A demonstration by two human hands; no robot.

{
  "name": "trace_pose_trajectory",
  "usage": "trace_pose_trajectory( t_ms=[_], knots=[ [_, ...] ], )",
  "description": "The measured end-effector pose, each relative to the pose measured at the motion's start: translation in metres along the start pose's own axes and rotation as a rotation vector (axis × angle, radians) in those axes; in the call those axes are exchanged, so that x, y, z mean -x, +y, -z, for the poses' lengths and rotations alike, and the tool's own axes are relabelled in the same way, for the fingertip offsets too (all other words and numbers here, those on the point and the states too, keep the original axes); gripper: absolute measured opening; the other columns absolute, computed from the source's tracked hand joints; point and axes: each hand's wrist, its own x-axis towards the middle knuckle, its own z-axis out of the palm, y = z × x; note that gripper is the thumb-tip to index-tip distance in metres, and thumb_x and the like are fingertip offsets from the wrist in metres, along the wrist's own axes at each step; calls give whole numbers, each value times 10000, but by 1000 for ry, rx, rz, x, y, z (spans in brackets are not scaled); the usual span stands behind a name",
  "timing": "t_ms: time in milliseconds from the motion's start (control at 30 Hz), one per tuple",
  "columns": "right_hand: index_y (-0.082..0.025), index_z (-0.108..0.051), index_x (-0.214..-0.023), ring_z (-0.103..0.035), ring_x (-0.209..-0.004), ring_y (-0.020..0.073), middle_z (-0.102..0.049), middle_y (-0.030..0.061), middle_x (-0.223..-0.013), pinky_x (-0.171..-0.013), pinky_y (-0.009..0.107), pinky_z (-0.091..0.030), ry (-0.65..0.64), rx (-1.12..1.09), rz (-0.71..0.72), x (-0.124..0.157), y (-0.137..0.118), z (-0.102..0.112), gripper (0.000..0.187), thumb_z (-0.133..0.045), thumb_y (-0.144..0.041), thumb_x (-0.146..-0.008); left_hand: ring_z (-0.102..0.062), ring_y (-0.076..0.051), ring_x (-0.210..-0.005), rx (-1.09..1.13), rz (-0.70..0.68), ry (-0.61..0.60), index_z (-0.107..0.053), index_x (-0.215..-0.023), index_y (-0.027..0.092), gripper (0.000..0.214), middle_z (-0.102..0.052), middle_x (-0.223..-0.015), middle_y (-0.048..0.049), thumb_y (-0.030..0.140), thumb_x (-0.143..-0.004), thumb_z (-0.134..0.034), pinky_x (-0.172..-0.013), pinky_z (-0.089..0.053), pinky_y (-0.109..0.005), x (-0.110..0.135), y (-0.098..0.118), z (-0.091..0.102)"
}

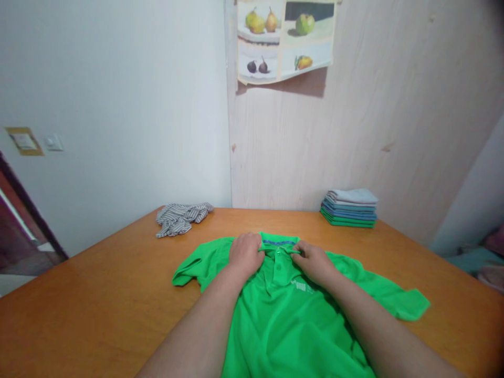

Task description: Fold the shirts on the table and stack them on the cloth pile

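A bright green polo shirt (283,310) lies front-up on the orange wooden table (98,294), sleeves spread to both sides. My left hand (246,253) is closed on the left side of the shirt's collar. My right hand (311,260) pinches the right side of the collar near the button placket. Both forearms rest over the shirt's body.
A crumpled grey striped garment (181,217) lies at the table's far left. A neat stack of folded blue and green clothes (349,208) sits at the far right by the wall. A fruit poster (285,38) hangs above. A doorway opens at the left.
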Motion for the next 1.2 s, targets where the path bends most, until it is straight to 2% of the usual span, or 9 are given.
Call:
trace_pose_trajectory(
  t_ms=[167, 300, 400, 500, 567, 667, 833, 1000, 1200],
  knots=[
    [-226, -658, -887, -582, -685, 172, -641, -12, -700, -621, 248, -375, 71, -128, 27, -1, 1, -3, 157, -555, -332, -835, -631, -270, -943, 109, 128, -19, -648, -802, 224, 253, -697, -931, -81, 362, -917, -470, -784, -436, -350, 2, 6, 1],
    [-231, -694, -897, -599, -687, 165, -683, -11, -741, -610, 240, -391, -18, -149, 46, -1, -1, 0, 187, -533, -237, -803, -632, -201, -712, 207, 118, -128, -623, -678, 213, 303, -687, -726, -17, 452, -856, -566, -610, -418, -271, 1, 0, 1],
    [-222, -704, -1045, -609, -684, 169, -694, -2, -751, -610, 241, -410, -10, -164, 7, -1, -1, 1, 318, -490, -219, -809, -631, -181, -698, 284, 133, -126, -638, -723, 207, 422, -696, -735, -2, 518, -929, -440, -585, -426, -255, -2, -8, 3],
    [-184, -658, -1178, -621, -690, 183, -678, 16, -730, -608, 254, -425, 93, -146, -69, -3, 0, 2, 393, -443, -333, -885, -637, -189, -798, 295, 186, -23, -647, -897, 195, 540, -712, -873, -41, 513, -1010, -225, -659, -455, -270, -5, -13, 2],
    [-179, -656, -1150, -629, -705, 185, -678, 25, -738, -608, 255, -425, 115, -120, -99, -5, 2, 3, 389, -435, -385, -905, -635, -180, -898, 282, 177, 17, -630, -1014, 209, 456, -710, -995, -43, 495, -1013, -275, -738, -464, -261, -6, -13, -1],
    [-200, -673, -996, -637, -735, 183, -695, 40, -776, -617, 252, -415, 122, -55, -142, -7, 8, 6, 276, -453, -327, -887, -617, -173, -1031, 241, 128, 4, -617, -1095, 245, 281, -691, -1129, -29, 412, -979, -423, -841, -452, -253, -4, -11, -8],
    [-209, -670, -787, -657, -803, 217, -723, 79, -813, -669, 282, -424, 78, 89, -189, -5, 24, 16, 203, -490, -277, -849, -588, -294, -1125, 99, 206, -44, -640, -1078, 206, 266, -673, -1185, -126, 346, -930, -469, -915, -434, -406, 0, -17, -12],
    [-228, -724, -1053, -635, -1108, 271, -723, 117, -1152, -879, 346, -459, 6, 178, -162, -5, 38, 16, 289, -553, -314, -836, -492, -317, -1293, 25, 217, -100, -625, -1198, 273, 367, -597, -1371, -103, 464, -906, -511, -1070, -318, -481, -1, -31, -13],
    [-215, -616, -1321, -455, -1364, 279, -548, 104, -1449, -1097, 404, -342, -17, 255, -151, -6, 45, 9, 468, -510, -400, -904, -400, -291, -1395, 20, 155, -138, -586, -1304, 294, 454, -491, -1499, -75, 515, -920, -485, -1134, -255, -472, -6, -38, -17]
  ],
)
